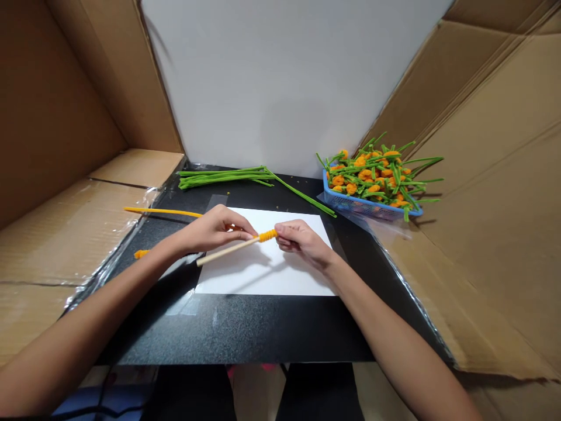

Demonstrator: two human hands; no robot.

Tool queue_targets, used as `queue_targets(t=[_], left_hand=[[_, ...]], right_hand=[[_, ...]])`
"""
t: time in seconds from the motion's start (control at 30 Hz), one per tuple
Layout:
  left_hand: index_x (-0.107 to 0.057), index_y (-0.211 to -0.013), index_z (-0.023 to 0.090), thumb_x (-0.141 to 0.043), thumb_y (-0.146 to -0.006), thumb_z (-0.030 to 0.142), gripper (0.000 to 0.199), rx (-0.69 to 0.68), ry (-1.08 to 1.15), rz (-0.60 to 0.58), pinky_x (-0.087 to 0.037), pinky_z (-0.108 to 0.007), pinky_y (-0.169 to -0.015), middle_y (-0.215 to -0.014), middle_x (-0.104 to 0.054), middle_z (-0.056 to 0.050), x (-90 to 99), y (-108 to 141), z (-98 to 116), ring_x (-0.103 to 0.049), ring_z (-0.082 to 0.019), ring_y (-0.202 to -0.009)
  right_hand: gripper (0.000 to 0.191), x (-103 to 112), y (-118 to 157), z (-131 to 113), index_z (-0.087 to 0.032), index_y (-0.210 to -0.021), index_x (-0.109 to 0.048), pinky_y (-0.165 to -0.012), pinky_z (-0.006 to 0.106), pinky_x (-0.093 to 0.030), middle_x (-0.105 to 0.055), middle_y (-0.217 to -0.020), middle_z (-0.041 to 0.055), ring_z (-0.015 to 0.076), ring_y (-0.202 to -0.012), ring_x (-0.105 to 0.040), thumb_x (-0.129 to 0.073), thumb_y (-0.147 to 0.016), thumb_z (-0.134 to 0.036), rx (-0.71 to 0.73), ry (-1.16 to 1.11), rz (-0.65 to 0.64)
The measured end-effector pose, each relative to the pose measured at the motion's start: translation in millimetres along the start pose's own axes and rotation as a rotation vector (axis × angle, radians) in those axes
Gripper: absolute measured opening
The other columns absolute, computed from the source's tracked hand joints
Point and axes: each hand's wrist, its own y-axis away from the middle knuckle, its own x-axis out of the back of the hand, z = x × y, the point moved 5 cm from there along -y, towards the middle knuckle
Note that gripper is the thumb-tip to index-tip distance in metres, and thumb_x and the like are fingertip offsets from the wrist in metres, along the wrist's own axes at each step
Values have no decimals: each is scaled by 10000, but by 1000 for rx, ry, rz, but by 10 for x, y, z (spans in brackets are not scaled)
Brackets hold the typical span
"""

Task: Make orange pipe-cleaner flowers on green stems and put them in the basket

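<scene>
A pale wooden stick (225, 252) slants above a white sheet (272, 278), its free end pointing down and left. Around its upper right part runs a tight orange coil (267, 235). My right hand (300, 240) is closed on the stick's end at the coil's right side. The fingers of my left hand (223, 227) pinch the orange pipe cleaner (162, 211) just left of the coil, and its long tail sticks out leftward behind the hand.
Green pipe cleaners (228, 176) lie at the back of the black table (245, 333). A blue basket (372, 209) of orange and green pieces stands at the back right. A small orange piece (141, 254) lies left. Cardboard walls flank both sides.
</scene>
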Motion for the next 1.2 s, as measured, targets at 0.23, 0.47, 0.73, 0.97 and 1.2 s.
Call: queue_targets(t=[0.23,0.47,0.73,0.97,1.2], left_hand=[[-760,-864,204,-669,-915,239,111,-78,-323,118,-435,-238,-672,-820,-752,-19,-1,-15,2,-635,-144,-743],[-733,-875,176,-621,-947,217,139,-171,-641,529,-429,-287,-672,-778,-721,-37,-165,43,253,-549,-172,-716],[-765,-871,198,-739,-863,201,28,-174,-330,775,-481,-259,-654,-824,-783,-19,-196,121,272,-661,-139,-691],[-810,-870,202,-783,-816,239,71,33,-48,814,-467,-235,-559,-809,-797,-36,-240,122,91,-658,-134,-626],[-819,-796,185,-810,-781,294,110,-36,158,422,-458,-225,-547,-710,-766,-58,-91,13,84,-661,-145,-615]], right_hand=[[425,-45,81,-224,-179,-572,-430,-591,289,-207,-362,-528,-50,89,-525,-320,-461,-975,-310,180,927,127],[423,-14,131,-234,-195,-584,-425,-558,298,-205,-391,-511,-35,100,-483,-326,-461,-976,-350,226,922,508],[460,123,79,-58,-193,-602,-507,-484,255,-246,-467,-488,-28,93,-460,-369,-558,-915,-527,100,101,583],[460,-1,37,-4,-170,-635,-520,-428,224,-150,-455,-494,-50,35,-396,-290,-738,-793,-543,-7,-386,412],[463,73,33,-4,-156,-601,-501,-440,239,-132,-412,-547,-57,38,-432,-293,-703,-849,-491,-39,-204,-28]])
